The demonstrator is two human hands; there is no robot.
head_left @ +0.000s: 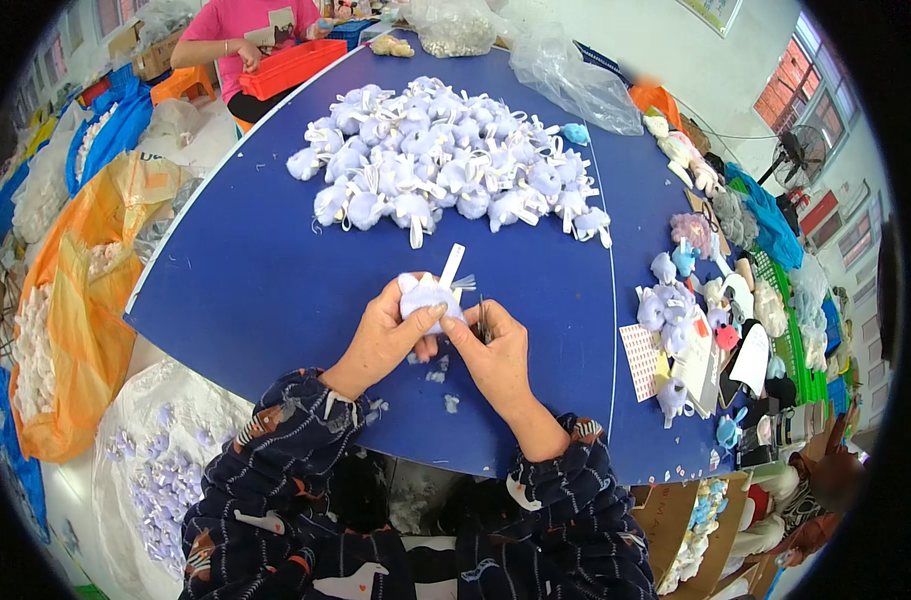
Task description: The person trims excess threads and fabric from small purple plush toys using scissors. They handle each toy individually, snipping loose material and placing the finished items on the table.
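1. Both hands worked close together above the near edge of the blue table (275, 290), forearms in dark patterned sleeves coming up from the lower edge.
2. Left hand (385, 335) cupped a small pale lilac plush piece (425, 295); thumb lay across its lower front, fingers curled behind. The grip was closed on it.
3. The plush sat at the top of the left hand, above the thumb and just left of the right hand's fingertips. A white ribbon tag (451, 265) stuck up and to the right from it.
4. Right hand (495, 350) had thumb and forefinger pressed against the plush's lower right side, pinching it. A thin dark tool (482, 318), seemingly small snips or tweezers, stood upright in the same hand; too small to tell which.
5. Bits of pale fluff (437, 378) lay on the table just below the hands.
6. A big heap of matching lilac plush pieces (445, 160) with white tags lay farther up the table, well apart from the hands.
7. To the right: assorted small plush toys (675, 290) and a dotted card (640, 360).
8. On the floor to the left: an orange bag (85, 300) of white stuffing and a white sack (165, 470) holding lilac pieces.
9. Another person in a pink top (240, 25) sat at the far end with a red tray (290, 65).
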